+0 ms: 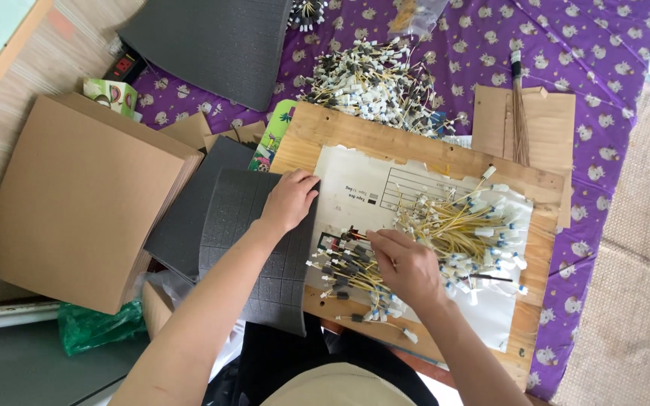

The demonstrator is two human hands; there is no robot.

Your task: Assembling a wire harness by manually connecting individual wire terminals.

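Purple cloth printed with small pale animal figures [566,68] covers the floor-level surface, with woven matting [641,248] to one side and pale wood-grain flooring [16,98] to the other. On the cloth lies a worn rectangular plywood board [325,128] with a torn white paper sheet [355,188] on top.

Progress looks partial. A loose tangle of yellow wire leads with white connectors [468,225] sits on the paper, unsorted, and a much bigger heap of similar leads [374,83] waits beyond the board. Nearer the person, a smaller aligned bunch of leads with dark sleeves [347,271] seems already gathered.

The right hand [408,263] rests over that bunch, fingertips pinched on a lead at its top edge. The left hand [289,199] lies flat with fingers spread on a dark grey gridded foam sheet [265,248] beside the board.

More grey foam [212,45] and a stack of brown cardboard sheets [77,195] lie near.
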